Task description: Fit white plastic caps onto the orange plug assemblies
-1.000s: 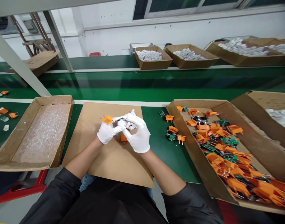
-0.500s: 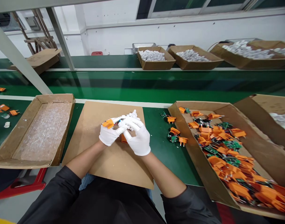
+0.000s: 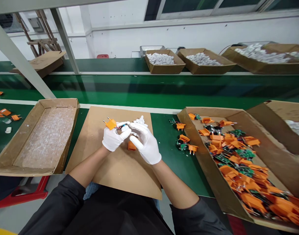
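Note:
My left hand (image 3: 113, 139), in a white glove, is closed on an orange plug (image 3: 110, 124) with two metal pins. The pins point up and left, and wires and a small part run from the plug towards my right hand. My right hand (image 3: 147, 143), also gloved, arches beside these parts with thumb and fingers apart. Its fingertips are close to the wired end; whether they touch it I cannot tell. Below, an orange housing (image 3: 131, 146) rests on the cardboard sheet (image 3: 115, 173). Behind my right fingers lies a small heap of white pieces (image 3: 140, 120).
On the right stands a carton (image 3: 200, 169) of orange plugs with green circuit boards; several loose plugs (image 3: 193, 148) lie beside it. A shallow carton (image 3: 45, 140) lined with clear plastic stands left. Cartons of white pieces (image 3: 160, 59) line the back shelf.
My left hand has tilted the plug upward, so its pins now point higher. My right thumb has moved away from my left fingers, and the orange housing below shows more.

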### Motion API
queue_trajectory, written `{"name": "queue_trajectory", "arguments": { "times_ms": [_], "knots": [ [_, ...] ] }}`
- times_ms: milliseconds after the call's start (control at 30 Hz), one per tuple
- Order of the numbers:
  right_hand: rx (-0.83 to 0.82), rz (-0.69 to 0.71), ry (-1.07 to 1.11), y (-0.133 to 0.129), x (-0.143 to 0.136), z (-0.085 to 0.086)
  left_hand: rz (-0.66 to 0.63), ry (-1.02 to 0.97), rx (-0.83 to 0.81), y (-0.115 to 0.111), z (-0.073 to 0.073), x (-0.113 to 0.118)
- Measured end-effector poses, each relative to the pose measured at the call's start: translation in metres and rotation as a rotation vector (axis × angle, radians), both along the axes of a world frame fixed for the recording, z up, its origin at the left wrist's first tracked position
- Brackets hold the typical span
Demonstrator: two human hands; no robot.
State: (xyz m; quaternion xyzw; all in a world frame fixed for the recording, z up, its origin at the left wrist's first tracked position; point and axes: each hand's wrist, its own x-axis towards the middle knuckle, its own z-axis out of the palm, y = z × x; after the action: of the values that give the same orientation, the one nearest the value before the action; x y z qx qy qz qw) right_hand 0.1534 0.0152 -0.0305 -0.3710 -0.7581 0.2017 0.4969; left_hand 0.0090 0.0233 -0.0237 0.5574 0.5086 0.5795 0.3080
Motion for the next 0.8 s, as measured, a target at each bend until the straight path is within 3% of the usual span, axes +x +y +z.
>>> {"name": "queue_trajectory", "arguments": {
  "times_ms": [267,400,633,800],
  "knots": [
    [0.094,-0.091,-0.122,-0.001,0.001,0.007,-0.207,-0.042,-0.124,0.002,-0.002,-0.006],
    [0.085,-0.073,-0.099,0.002,0.007,0.008,-0.241,-0.039,-0.186,0.001,0.005,-0.006],
    [0.19,-0.067,-0.271,0.012,0.017,0.007,-0.335,0.092,-0.387,0.003,0.015,-0.009],
    [0.214,0.082,-0.182,0.016,0.016,0.005,-0.446,0.203,-0.394,0.003,0.014,-0.012]
  ]
}}
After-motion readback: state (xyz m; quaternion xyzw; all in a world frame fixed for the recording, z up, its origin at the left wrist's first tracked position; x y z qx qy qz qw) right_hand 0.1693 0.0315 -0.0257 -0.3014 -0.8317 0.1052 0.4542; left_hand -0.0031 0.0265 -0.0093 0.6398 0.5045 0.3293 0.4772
